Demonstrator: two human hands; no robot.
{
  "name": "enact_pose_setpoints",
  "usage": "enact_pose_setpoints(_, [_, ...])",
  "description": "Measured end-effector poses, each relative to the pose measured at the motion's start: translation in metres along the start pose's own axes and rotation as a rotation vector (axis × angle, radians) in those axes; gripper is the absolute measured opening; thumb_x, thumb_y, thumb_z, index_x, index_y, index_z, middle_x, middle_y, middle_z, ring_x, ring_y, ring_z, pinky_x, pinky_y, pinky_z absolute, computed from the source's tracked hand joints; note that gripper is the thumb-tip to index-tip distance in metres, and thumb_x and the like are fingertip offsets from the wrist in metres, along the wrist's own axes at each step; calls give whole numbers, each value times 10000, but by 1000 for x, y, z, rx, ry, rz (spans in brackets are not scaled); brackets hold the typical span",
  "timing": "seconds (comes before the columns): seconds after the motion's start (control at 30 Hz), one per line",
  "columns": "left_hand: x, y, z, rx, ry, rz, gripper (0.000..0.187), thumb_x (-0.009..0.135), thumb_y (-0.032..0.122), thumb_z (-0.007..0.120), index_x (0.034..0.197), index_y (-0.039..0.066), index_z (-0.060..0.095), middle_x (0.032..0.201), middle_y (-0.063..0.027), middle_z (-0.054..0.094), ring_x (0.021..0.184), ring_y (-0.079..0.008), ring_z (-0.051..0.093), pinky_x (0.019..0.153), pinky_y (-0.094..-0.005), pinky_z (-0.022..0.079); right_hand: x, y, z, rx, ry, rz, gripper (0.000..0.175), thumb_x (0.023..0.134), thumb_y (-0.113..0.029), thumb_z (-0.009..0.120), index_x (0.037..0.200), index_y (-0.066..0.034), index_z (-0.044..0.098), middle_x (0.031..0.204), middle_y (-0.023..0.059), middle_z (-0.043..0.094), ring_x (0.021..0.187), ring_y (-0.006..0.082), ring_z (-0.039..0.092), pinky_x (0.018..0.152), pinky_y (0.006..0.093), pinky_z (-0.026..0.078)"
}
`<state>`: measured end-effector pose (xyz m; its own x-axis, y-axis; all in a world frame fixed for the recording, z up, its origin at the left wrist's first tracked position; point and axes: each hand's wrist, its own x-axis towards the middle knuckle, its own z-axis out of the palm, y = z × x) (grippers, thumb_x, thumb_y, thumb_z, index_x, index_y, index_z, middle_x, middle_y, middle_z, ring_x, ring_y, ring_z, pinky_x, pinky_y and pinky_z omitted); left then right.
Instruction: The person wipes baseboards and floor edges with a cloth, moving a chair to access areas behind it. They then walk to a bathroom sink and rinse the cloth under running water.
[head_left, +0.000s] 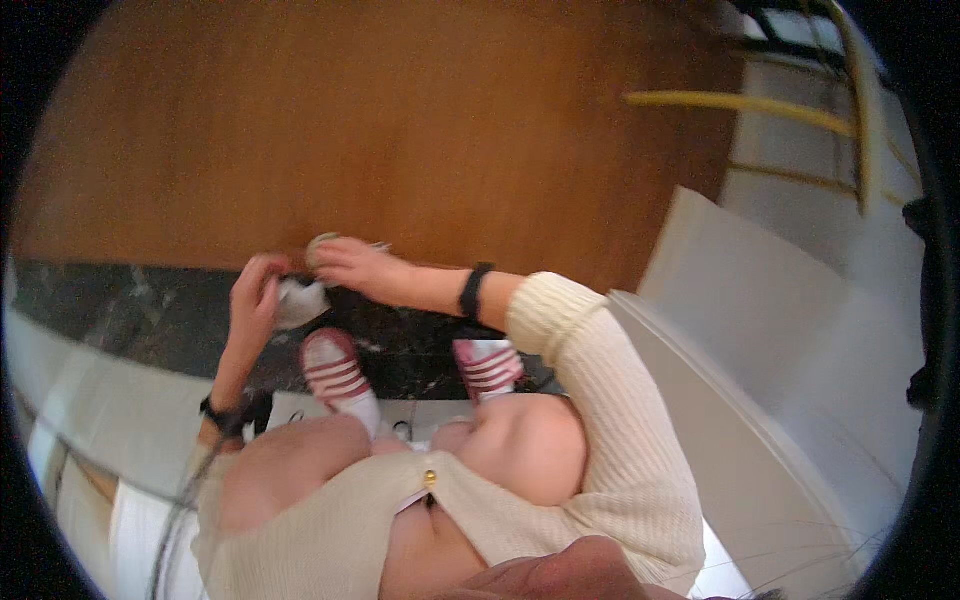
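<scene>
Low in front of me, my left hand (255, 296) has its fingers curled at a crumpled white cloth or paper (301, 303); blur hides whether it grips it. Close on its right, my right hand (356, 264) is closed over a small pale roundish item (322, 244), whose kind I cannot tell. A thin pale end sticks out behind that hand. Both hands are where the brown wooden surface (420, 135) meets a dark marbled stone strip (112, 307). My red-and-white striped shoes (337, 367) are just below the hands.
A yellow rail frame (795, 112) stands at the upper right. White panels or walls (750, 285) run along the right side, with a pale ledge (660, 345) beside them. A thin dark cable (169, 525) hangs at the lower left, near my left arm.
</scene>
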<state>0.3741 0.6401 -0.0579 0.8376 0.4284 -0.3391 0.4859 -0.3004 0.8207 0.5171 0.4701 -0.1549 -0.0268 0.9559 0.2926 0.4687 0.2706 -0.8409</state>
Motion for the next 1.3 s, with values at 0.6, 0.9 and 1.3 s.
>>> enact_pose_setpoints(0.6, [39, 39, -34, -1175, 70, -61, 171, 901, 107, 464, 970, 18, 591, 903, -44, 612, 860, -124, 585, 757, -254, 471, 56, -132, -184, 1415, 354, 1109, 455, 911, -103, 502, 1345, -49, 379, 1266, 123, 527, 1104, 259, 563, 943, 391, 476])
enact_pose_setpoints(0.9, [67, 124, -69, -1741, -567, -125, 240, 904, 201, 456, 1007, 33, 592, 956, -89, 639, 864, -198, 632, 778, -334, 521, 68, -105, -212, 1227, 304, 1251, 414, 924, -143, 501, 1321, -64, 414, 1229, 95, 556, 1040, 223, 595, 873, 372, 513])
enact_pose_setpoints(1.3, [158, 212, -34, -1085, -64, -390, 173, 885, 188, 523, 926, 29, 576, 882, -83, 613, 805, -197, 599, 729, -336, 500, 49, 0, -235, 1667, -138, 968, 428, 908, -209, 503, 1309, -77, 430, 1233, 93, 547, 1029, 225, 598, 860, 387, 515])
